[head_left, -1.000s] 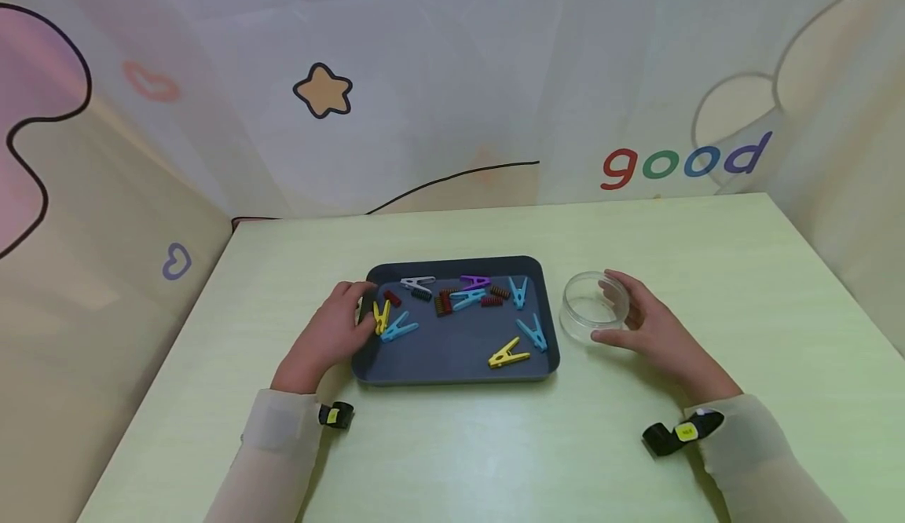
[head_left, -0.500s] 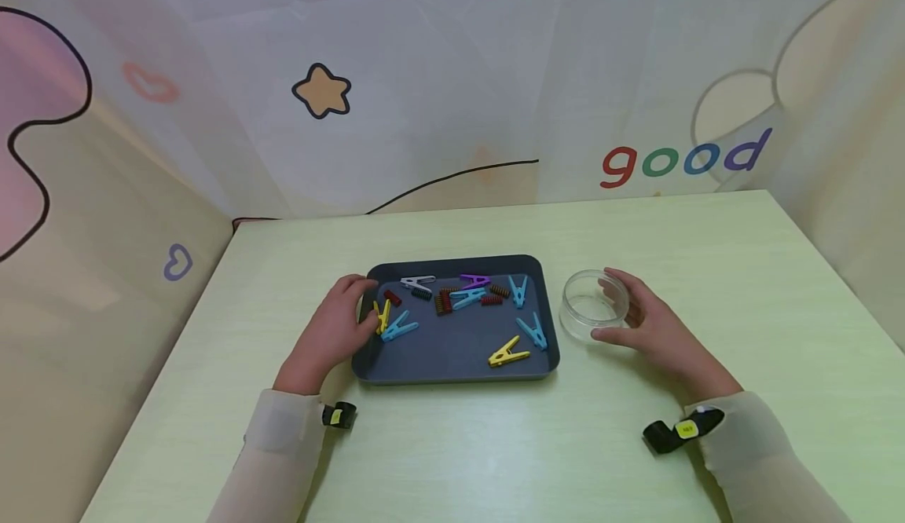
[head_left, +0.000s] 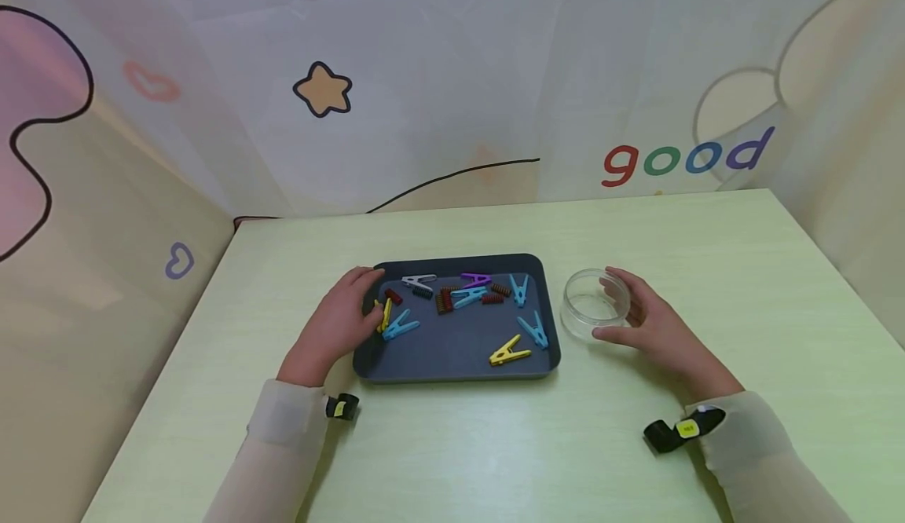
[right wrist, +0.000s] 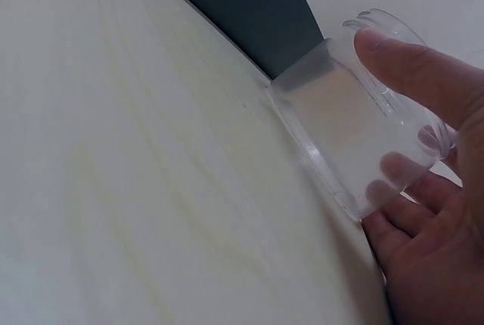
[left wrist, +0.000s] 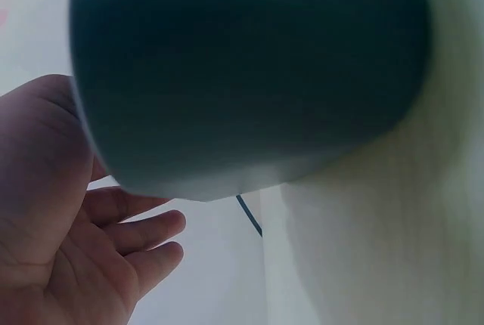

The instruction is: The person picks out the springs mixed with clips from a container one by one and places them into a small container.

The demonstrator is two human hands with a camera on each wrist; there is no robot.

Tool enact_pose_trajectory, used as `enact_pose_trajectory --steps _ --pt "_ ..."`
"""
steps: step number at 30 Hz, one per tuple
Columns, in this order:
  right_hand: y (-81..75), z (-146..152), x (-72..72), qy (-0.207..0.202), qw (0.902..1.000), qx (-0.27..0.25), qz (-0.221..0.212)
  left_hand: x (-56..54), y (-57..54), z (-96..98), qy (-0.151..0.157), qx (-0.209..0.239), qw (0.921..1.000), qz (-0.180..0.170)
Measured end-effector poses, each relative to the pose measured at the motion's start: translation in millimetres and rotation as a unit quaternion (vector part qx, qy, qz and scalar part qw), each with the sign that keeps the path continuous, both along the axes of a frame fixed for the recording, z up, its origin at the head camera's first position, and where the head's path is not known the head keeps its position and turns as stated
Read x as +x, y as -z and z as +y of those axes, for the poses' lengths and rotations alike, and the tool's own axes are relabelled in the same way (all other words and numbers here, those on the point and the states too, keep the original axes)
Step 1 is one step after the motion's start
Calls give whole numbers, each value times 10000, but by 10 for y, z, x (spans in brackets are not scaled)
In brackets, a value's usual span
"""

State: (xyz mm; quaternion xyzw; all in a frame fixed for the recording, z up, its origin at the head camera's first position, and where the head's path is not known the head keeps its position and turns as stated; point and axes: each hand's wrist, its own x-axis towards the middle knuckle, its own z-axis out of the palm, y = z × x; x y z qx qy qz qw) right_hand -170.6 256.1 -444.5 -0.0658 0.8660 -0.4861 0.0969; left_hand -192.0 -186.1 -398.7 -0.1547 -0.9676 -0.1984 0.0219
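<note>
My left hand (head_left: 334, 321) is at the left edge of a dark grey tray (head_left: 445, 366), its fingers loosely extended by the far corner and its thumb over the rim. Near the thumb lie a partly covered yellow clip (head_left: 386, 315) and a light-blue clip (head_left: 401, 325). In the left wrist view the tray (left wrist: 249, 75) hides part of this hand. My right hand (head_left: 654, 327) holds a round clear plastic container (head_left: 590, 327) by its right side, standing on the table. The right wrist view shows thumb and fingers around the container (right wrist: 333, 121).
The tray also holds a white clip (head_left: 419, 280), a purple clip (head_left: 475, 279), more blue clips (head_left: 519, 290), another yellow clip (head_left: 510, 351) and several small ridged red, brown and black pieces resembling springs (head_left: 492, 299). A pale table (head_left: 459, 444) meets a printed curtain (head_left: 452, 75).
My left hand has shifted slightly right and farther over the tray's left rim, covering more of the yellow clip. The right hand and the container stay in place.
</note>
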Motion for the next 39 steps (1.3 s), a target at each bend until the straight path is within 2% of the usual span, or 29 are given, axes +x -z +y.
enact_pose_trajectory --steps 11,23,30,39 --pt "-2 0 -10 -14 10000 15 51 -59 -56 45 -4 -164 9997 -179" --pt "-7 5 -2 0 10000 -26 42 -110 -169 86 -48 -330 9978 -564" --pt "-12 8 -5 2 10000 -58 48 -153 -186 110 9 -447 9960 -778" --pt "4 -1 -6 31 10000 -41 -1 -202 -221 184 80 -537 9947 -870"
